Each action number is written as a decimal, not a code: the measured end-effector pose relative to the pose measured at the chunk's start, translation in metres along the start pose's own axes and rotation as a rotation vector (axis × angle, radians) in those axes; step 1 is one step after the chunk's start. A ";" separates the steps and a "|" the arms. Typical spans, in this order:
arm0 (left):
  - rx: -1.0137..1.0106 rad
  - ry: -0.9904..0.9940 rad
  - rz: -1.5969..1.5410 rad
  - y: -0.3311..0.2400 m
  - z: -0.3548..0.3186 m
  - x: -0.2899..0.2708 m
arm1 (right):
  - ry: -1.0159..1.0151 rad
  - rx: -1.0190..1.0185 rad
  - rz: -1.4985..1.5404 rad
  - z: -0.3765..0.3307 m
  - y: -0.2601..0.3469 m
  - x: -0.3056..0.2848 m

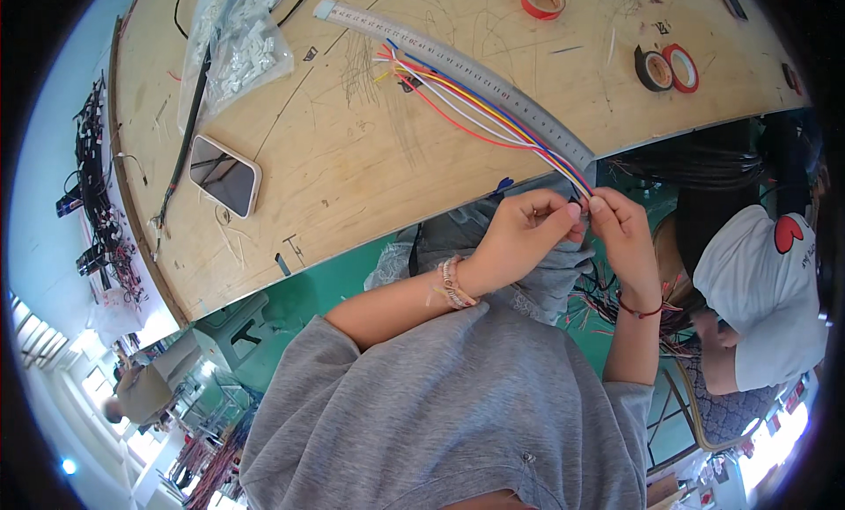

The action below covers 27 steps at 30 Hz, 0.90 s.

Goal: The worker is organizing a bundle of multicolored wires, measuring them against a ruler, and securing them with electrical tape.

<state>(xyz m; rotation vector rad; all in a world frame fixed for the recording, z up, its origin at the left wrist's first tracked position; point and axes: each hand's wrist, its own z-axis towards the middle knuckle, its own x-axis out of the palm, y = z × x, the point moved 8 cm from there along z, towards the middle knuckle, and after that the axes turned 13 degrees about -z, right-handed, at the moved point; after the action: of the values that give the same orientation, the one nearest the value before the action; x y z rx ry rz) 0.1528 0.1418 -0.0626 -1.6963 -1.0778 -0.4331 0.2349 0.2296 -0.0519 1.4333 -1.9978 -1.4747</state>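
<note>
A bundle of red, white, yellow and blue wires (506, 123) lies across the table beside a steel ruler (458, 66), its loose ends fanned out at the far left. Its near end hangs over the table's front edge, where my right hand (627, 237) pinches it between thumb and fingers. Close beside it, my left hand (526, 237) is closed, thumb against fingertips, at the wire ends. Something small and dark shows at those fingertips, but I cannot make out what it is.
On the wooden table (352, 176) are a phone (225, 177), a clear bag of white connectors (251, 57), a black cable (195, 96), a red tape roll (543, 0), and black (654, 71) and red (680, 68) rolls. Another person (748, 272) sits close on the right.
</note>
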 end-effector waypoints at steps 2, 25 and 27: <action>-0.021 -0.029 -0.016 -0.001 -0.001 -0.002 | 0.023 0.020 -0.002 0.000 0.000 0.002; 0.169 -0.085 0.133 -0.001 0.009 -0.009 | 0.025 0.013 -0.022 0.001 -0.001 0.003; 0.177 -0.113 0.122 -0.002 0.008 -0.009 | 0.029 0.010 -0.009 0.001 -0.002 0.003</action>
<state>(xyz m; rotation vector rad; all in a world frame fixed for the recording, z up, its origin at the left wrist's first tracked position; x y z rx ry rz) 0.1446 0.1452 -0.0705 -1.6330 -1.0545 -0.1610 0.2334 0.2280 -0.0548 1.4616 -1.9871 -1.4405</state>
